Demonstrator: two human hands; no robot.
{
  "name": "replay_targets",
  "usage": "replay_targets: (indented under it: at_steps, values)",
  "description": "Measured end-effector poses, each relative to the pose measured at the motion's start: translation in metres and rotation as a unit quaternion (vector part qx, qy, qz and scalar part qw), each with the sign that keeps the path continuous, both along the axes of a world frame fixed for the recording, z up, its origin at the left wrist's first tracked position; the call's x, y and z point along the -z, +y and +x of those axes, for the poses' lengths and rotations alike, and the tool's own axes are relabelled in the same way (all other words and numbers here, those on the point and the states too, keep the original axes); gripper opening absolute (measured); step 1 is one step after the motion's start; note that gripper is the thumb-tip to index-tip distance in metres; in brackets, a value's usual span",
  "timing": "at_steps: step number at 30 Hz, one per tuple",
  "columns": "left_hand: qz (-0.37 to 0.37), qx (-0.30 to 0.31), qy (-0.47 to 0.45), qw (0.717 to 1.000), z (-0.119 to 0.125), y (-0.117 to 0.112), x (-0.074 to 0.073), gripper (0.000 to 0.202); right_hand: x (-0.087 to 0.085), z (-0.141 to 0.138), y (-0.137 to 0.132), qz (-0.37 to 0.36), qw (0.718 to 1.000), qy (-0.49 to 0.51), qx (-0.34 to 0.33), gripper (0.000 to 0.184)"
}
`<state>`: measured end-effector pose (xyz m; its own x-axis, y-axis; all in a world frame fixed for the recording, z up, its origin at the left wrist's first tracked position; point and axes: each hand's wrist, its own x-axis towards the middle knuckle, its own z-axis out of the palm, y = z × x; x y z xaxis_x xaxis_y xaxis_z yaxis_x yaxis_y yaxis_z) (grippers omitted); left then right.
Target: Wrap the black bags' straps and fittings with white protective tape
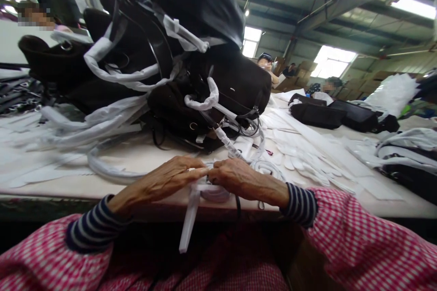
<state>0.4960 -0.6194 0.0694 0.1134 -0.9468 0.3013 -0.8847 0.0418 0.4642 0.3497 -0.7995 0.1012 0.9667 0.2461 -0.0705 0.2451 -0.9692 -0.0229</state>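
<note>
My left hand (164, 182) and my right hand (239, 177) meet at the near edge of the table (143, 159), fingertips pinched together on a white paper strip (189, 218) that hangs down over the edge. The strip is wound round a bag strap (225, 143) that runs back to a pile of dark brown bags (191, 91). Both hands are closed on the wrapping. Several other straps on the pile are wrapped in white paper (112, 72). My sleeves are striped under red-checked cloth.
Loose white paper strips (307, 159) lie across the table's right half. Black bags (317, 113) sit farther back, more at the right edge (406, 154). Other people work at the far side (266, 66) and at the left (34, 16). Cardboard boxes stand behind.
</note>
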Motion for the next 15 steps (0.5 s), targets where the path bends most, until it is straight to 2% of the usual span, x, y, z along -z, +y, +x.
replay_targets:
  at_steps: [3,6,10,12,15]
  values:
    - [0.024,-0.048,-0.012,0.999,-0.014,0.005,-0.006,0.029,0.006,-0.002,-0.001,-0.007,1.0,-0.007,0.001,0.021]
    - [0.015,-0.105,-0.041,0.994,-0.031,0.006,-0.008,0.025,0.012,-0.003,-0.004,-0.006,0.999,-0.033,0.003,0.021]
    - [0.012,-0.085,-0.048,0.995,-0.043,0.007,-0.012,0.022,0.016,-0.003,-0.006,0.019,0.999,-0.033,0.008,0.018]
    - [0.061,-0.079,-0.129,0.987,-0.043,0.005,-0.013,0.014,0.017,-0.003,-0.007,0.032,0.999,-0.042,0.005,0.018]
    - [0.123,-0.054,-0.219,0.966,-0.037,-0.002,-0.012,0.023,0.019,-0.003,-0.012,0.057,0.997,-0.057,0.001,0.019]
